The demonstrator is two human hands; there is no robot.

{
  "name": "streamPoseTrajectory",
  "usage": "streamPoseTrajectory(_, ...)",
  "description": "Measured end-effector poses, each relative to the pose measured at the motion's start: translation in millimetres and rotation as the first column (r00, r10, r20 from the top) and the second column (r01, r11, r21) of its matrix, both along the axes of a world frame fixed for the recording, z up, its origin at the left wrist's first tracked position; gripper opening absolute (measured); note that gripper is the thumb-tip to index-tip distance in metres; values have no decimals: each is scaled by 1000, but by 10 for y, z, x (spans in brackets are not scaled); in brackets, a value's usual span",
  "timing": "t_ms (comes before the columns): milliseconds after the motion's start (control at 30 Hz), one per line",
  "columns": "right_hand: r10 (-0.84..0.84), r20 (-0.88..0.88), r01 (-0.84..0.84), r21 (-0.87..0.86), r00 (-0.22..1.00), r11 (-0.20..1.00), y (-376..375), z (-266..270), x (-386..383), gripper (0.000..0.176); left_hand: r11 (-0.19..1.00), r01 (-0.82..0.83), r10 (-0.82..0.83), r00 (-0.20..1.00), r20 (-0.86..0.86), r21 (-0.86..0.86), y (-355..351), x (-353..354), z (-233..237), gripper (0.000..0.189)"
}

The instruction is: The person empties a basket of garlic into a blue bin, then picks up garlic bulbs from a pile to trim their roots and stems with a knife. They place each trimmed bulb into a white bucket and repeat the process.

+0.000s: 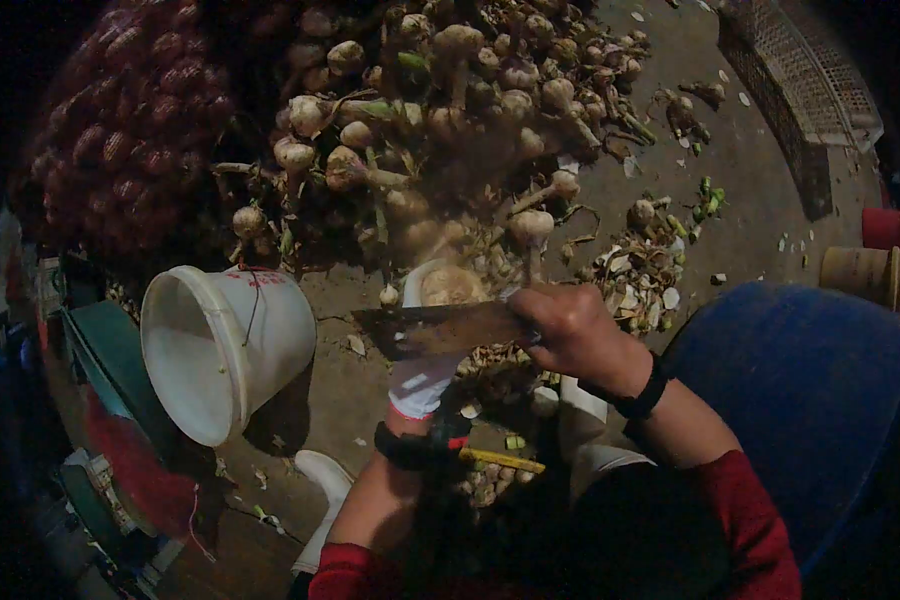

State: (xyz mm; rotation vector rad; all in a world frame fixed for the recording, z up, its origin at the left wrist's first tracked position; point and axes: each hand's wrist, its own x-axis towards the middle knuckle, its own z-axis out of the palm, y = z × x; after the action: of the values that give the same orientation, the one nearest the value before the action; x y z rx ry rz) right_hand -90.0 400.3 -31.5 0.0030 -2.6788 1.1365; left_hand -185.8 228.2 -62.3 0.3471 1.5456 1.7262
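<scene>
A broad dark blade (445,330) lies across the middle of the view, its right end in my right hand (575,325), whose fingers are closed round it. Below and behind the blade is my left hand (422,382) in a white glove, with its fingers mostly hidden. Just beyond the blade a pale, round garlic bulb (452,286) shows, somewhat blurred, at my left hand. A large heap of garlic with stalks (460,100) spreads over the ground ahead.
On the left a white bucket (280,325) lies tilted, beside a green container (120,370). Red net sacks (120,140) stand at upper left. A blue barrel (790,400) is at right, with a crate (790,80) beyond. Peelings (640,270) litter the floor.
</scene>
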Motion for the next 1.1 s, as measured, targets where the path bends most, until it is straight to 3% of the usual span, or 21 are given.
streamPoseTrajectory(67,49,27,-51,92,998,994,4,52,-7,34,1000,1,-2,998,60,19,-52,25,10,58)
streamPoseTrajectory(200,73,80,-82,117,994,990,9,33,-3,29,1000,19,-19,997,73,4,-89,29,47,54)
streamPoseTrajectory(400,110,-37,-108,63,993,992,71,-341,-10,32,997,-10,7,999,-40,-82,-92,124,176,47)
streamPoseTrajectory(500,60,-71,-56,64,996,996,194,-579,7,33,979,-92,37,959,-282,-183,1,138,418,47)
streamPoseTrajectory(533,-74,85,73,23,994,997,344,-739,63,30,970,-104,12,924,-383,-220,24,127,531,49)
streamPoseTrajectory(567,-203,235,207,6,951,978,493,-888,104,28,981,-67,-9,919,-395,-179,54,152,592,60)
streamPoseTrajectory(600,-313,148,322,-41,938,946,539,-911,135,18,988,-42,-21,917,-398,-147,42,218,641,73)
streamPoseTrajectory(667,-347,130,367,-189,929,911,394,-480,52,16,979,-166,131,957,-257,-121,127,70,481,63)
streamPoseTrajectory(700,-354,114,369,-173,928,913,381,-399,-7,16,981,-131,70,925,-374,-142,120,-2,334,69)
streamPoseTrajectory(733,-355,96,366,-146,930,919,328,-364,-41,17,982,-134,75,925,-371,-134,167,-17,350,69)
streamPoseTrajectory(800,-352,108,365,-137,930,921,177,-283,34,18,986,-136,113,973,-202,-100,179,-21,430,73)
streamPoseTrajectory(833,-356,124,374,-194,926,907,153,-204,23,18,980,-194,167,933,-319,-54,156,-33,268,66)
streamPoseTrajectory(867,-353,133,376,-249,926,893,137,-122,-8,19,978,-203,176,928,-328,-49,137,-39,173,66)
streamPoseTrajectory(933,-358,127,378,-228,925,897,80,-172,-3,20,952,-276,258,956,140,129,132,5,133,53)
streamPoseTrajectory(967,-303,207,337,-152,930,929,86,-446,73,20,915,-371,322,907,271,157,145,100,214,46)
streamPoseTrajectory(1000,-250,285,283,-81,925,956,119,-735,150,20,913,-380,332,904,269,151,115,189,321,46)
streamPoseTrajectory(1033,-127,566,135,29,815,990,245,-1016,217,21,965,-262,249,943,221,30,45,287,416,47)
streamPoseTrajectory(1067,-114,561,124,21,820,992,242,-1023,236,21,985,-138,155,970,187,-102,-51,358,474,48)
streamPoseTrajectory(1100,-199,418,247,-63,886,967,198,-997,279,22,990,96,-96,995,4,-106,-169,435,511,44)
